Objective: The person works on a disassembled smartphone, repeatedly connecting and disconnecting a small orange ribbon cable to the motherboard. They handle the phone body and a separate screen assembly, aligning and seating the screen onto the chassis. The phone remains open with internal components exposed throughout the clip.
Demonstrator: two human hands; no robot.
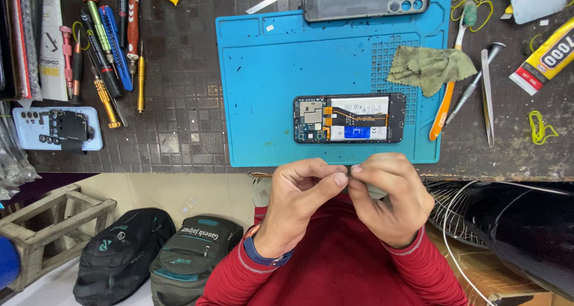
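Observation:
My left hand [299, 201] and my right hand [391, 198] meet at the table's near edge, fingertips pinched together on a small thin part [348, 171] that is mostly hidden between them. Just beyond them an opened phone [350, 118] lies on a blue work mat [269, 73], its back removed, with its circuit board and battery exposed. A dark phone back cover [365, 0] rests at the mat's far edge. My sleeves are red and a band sits on my left wrist.
A green cloth [430, 67], an orange-handled brush [445, 103], tweezers [485, 97] and a glue tube [544, 58] lie right of the mat. Several screwdrivers [107, 55] and a pale blue phone cover [57, 128] lie left. Two bags [155, 255] and a wooden stool [54, 222] stand below.

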